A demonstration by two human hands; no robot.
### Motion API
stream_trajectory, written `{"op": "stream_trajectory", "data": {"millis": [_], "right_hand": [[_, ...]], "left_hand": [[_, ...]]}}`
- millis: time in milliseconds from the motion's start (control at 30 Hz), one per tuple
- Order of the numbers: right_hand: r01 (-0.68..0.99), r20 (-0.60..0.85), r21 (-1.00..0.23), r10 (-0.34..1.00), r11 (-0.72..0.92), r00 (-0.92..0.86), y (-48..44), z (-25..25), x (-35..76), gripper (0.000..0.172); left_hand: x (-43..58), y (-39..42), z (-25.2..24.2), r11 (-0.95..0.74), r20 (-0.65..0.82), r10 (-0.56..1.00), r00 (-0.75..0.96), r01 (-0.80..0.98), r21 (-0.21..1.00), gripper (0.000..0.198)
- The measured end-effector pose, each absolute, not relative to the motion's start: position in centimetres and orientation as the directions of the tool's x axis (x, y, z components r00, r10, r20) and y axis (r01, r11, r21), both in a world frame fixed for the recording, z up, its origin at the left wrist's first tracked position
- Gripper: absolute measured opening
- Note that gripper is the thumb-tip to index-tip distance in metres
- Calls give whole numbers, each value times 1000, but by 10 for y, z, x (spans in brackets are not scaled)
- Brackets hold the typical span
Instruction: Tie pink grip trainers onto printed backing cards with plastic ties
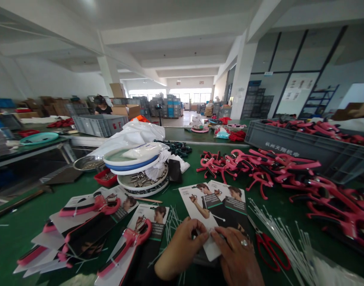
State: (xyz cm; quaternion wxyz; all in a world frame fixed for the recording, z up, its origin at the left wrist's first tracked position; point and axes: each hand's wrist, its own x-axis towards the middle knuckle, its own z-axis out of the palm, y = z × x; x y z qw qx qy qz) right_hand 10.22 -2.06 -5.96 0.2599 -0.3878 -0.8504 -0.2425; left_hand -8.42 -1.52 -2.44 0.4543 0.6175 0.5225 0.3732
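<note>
My left hand (184, 245) and my right hand (238, 251) meet at the front of the green table, fingertips pinched together over a printed backing card (196, 202). A thin white cable tie (219, 217) sticks up from between the fingertips across the card; its other end is hidden by my fingers. My right hand wears a ring. Another printed card (234, 196) lies just behind. Left of my hands, a pink hand grip (132, 240) lies on its own card. Red-handled scissors (270, 248) rest to the right, beside loose cable ties (279, 230).
Several carded grips (92, 206) are piled at left. Behind stand round trays (131, 161) with metal springs and a red box (105, 178). Loose pink grips (229, 163) are heaped at right before a full grey crate (289, 145). A person (103, 107) is across the room.
</note>
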Motion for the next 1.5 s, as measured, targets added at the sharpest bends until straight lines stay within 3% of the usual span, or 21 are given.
{"op": "stream_trajectory", "data": {"millis": [133, 233, 367, 467, 533, 600, 767, 900, 967, 1033, 1067, 1133, 1233, 1500], "right_hand": [[785, 630, 191, 539, 590, -559, -20, -56, 99, 47], [783, 663, 181, 515, 595, -544, -20, -53, 97, 43], [787, 700, 140, 502, 601, -508, -18, -50, 98, 37], [800, 706, 93, 527, 593, -473, -14, -46, 100, 39], [818, 705, 65, 554, 572, -443, -10, -43, 100, 42], [839, 704, 46, 579, 542, -412, -7, -41, 98, 42], [828, 709, 14, 578, 561, -404, -13, -45, 90, 34], [772, 660, -6, 583, 635, -474, -18, -43, 114, 27], [844, 674, -43, 639, 535, -371, -10, -39, 146, 27], [943, 666, -85, 722, 322, -187, 3, -33, 186, 33], [975, 586, -88, 802, 202, -113, 11, -30, 206, 34], [998, 237, -60, 971, 1, 13, 25, -24, 240, 33], [998, 53, -45, 998, -31, 34, 39, -17, 262, 26], [992, 84, -47, 989, -121, 125, 108, -14, 245, 24]], "left_hand": [[-90, -11, -26, 65, -57, 984, 169, -41, 997, 25], [-93, -9, -21, 37, -4, 992, 126, -264, 964, 24], [-90, -9, -15, -26, 66, 995, 73, -445, 895, 23], [-78, -11, -19, -8, 9, 1000, 0, -518, 855, 41], [-67, -12, -24, 63, -95, 995, -36, -520, 852, 67], [-56, -14, -29, 157, -200, 979, -32, -505, 849, 77], [-49, -13, -34, 253, -261, 963, 59, -525, 813, 44], [-65, -5, -38, 286, -259, 958, 122, -438, 852, 38], [-75, 3, -43, 258, -255, 965, 54, -348, 901, 42], [-84, 13, -49, 195, -205, 979, -18, -247, 949, 47], [-87, 17, -52, 153, -161, 987, -22, -202, 967, 46], [-90, 25, -58, 77, -78, 997, -2, -146, 986, 42], [-88, 29, -63, 62, -62, 998, -1, -86, 994, 40], [-84, 23, -75, 158, -146, 982, 119, -98, 983, 42]]}}
